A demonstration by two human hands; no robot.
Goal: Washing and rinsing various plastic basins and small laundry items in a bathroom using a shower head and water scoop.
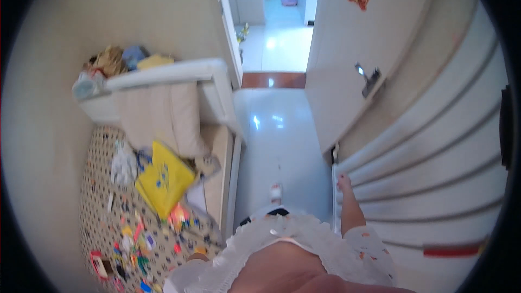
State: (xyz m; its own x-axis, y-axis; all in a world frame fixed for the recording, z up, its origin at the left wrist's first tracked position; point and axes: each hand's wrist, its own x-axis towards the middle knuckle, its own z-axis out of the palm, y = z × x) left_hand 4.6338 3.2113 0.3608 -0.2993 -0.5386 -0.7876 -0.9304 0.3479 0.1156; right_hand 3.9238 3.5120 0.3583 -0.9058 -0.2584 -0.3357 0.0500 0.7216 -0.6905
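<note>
My right hand [343, 182] reaches forward at the end of a bare forearm, beside the white grooved furniture front [423, 184] on the right. It is small and blurred, so I cannot make out how its fingers are set, and no object shows in it. On the left, only a bit of my left arm [198, 258] shows past the white ruffled sleeve, and the hand itself is out of sight. That arm is nearest the bed [100, 195], where small colourful toys lie scattered. A yellow bag [165, 180] rests there next to a crumpled white plastic bag [124, 165].
Ahead, a white door [374, 32] with a metal handle [370, 78] stands ajar on the right. A brown threshold [273, 80] crosses the doorway to a tiled room. Left of the pale floor [277, 135] is the bed's white headboard [163, 78], with a beige cushion [163, 114] against it.
</note>
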